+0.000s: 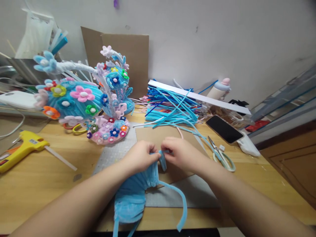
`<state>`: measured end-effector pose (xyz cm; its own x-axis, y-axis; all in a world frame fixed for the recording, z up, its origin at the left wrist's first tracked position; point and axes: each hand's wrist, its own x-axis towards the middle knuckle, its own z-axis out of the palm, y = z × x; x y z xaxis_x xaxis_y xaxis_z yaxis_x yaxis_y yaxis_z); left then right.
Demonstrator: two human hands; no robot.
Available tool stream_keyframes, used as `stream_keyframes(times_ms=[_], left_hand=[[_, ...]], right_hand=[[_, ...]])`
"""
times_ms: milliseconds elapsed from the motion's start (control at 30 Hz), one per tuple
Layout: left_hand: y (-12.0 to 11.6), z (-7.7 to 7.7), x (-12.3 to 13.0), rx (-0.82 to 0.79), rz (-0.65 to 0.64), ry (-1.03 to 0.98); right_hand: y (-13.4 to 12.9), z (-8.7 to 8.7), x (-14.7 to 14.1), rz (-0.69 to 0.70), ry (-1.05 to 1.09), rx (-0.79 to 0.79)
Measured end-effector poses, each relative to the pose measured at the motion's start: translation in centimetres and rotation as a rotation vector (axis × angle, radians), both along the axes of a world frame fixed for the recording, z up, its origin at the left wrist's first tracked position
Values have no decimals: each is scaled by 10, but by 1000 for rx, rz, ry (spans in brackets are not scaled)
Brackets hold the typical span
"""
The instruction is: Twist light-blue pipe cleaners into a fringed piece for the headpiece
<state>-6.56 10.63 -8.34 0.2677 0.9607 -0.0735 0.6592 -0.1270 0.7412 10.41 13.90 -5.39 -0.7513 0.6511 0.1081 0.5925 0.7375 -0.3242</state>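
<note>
My left hand (142, 156) is closed on the upper edge of a light blue piece made of pipe cleaners (132, 200), which hangs below it near the table's front edge. Just to its right, my right hand (179, 153) pinches a light blue pipe cleaner (162, 161) at the top of that piece. The fingertips of both hands nearly meet there. One loose pipe cleaner end (182, 200) curves out to the right and down. Beneath the hands lies a flat sheet of brown cardboard (158, 133) on a grey mat (108, 159).
Flower-covered pipe cleaner decorations (81, 98) stand at the left, beyond a yellow glue gun (26, 146) with a glue stick. Behind the cardboard are piled blue pipe cleaners (172, 108). Scissors (223, 158), a phone (224, 128) and a bottle (219, 90) are at the right.
</note>
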Motion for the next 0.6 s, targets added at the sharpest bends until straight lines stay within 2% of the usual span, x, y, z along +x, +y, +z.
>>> stream_keyframes(times_ms=[133, 200, 233, 333, 467, 600], left_hand=[[2, -2, -1, 2, -25, -46], [3, -2, -1, 2, -21, -64], [3, -2, -2, 0, -12, -67], [3, -3, -2, -14, 24, -61], [2, -5, -1, -35, 63, -71], [2, -6, 0, -29, 83, -75]], right_hand=[[-3, 5, 0, 242, -163, 305], [-5, 2, 2, 307, -172, 372], [-7, -1, 3, 297, -162, 381], [-15, -13, 5, 81, -82, 318], [-25, -29, -1, -262, 204, -9], [-27, -38, -8, -473, 446, -269]])
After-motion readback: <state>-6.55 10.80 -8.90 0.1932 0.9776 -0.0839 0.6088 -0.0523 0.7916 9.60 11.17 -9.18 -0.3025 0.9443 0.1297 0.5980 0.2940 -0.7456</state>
